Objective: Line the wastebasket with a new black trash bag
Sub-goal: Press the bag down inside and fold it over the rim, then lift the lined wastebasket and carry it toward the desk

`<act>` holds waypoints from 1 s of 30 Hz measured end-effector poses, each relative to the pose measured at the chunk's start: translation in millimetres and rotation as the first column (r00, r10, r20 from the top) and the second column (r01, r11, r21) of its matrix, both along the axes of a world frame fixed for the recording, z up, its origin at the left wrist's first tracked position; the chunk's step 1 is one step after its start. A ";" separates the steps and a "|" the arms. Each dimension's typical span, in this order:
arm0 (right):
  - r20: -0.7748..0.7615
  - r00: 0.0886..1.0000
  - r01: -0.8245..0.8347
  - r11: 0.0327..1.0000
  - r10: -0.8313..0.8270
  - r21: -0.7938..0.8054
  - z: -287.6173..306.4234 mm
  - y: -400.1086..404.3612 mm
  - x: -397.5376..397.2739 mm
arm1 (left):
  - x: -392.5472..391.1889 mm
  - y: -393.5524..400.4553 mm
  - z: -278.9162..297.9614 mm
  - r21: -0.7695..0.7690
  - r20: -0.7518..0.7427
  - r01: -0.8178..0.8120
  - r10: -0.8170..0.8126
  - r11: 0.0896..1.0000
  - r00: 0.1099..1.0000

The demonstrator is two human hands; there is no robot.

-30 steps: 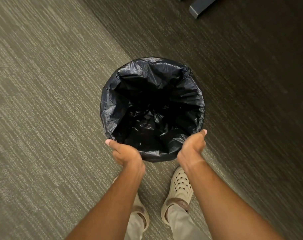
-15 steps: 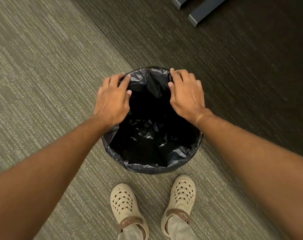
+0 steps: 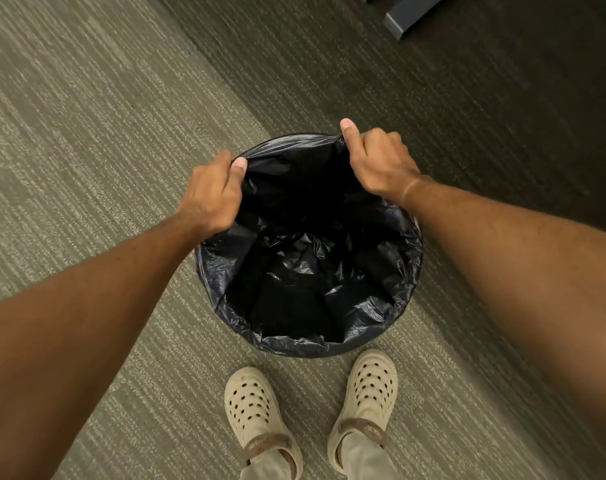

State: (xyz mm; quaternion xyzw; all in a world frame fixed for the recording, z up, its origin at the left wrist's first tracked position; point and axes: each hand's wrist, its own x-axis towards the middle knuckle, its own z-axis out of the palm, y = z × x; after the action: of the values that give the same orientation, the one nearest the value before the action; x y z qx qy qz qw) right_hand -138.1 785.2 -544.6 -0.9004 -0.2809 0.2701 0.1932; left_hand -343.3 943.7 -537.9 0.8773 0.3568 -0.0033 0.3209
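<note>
A black trash bag (image 3: 308, 271) sits inside a round wastebasket (image 3: 329, 351) at frame centre, on carpet (image 3: 104, 133). Left hand (image 3: 211, 195) and right hand (image 3: 377, 161) each pinch the bag's far edge, fingers clamped on the plastic (thumbs up), apparently stretching it over the rim to anchor it.
</note>
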 end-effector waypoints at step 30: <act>-0.328 0.738 0.616 0.787 -0.590 -0.029 22.6 -144.5 -90.3 | -75.2 -71.0 27.7 -0.225 -0.114 -0.579 0.569 0.783 0.814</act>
State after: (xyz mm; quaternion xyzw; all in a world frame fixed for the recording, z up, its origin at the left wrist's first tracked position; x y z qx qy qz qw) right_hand -228.4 640.7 -522.0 -0.8779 0.0504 0.3235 0.3495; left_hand -418.5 872.7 -510.3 0.6794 0.6097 0.0324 0.4071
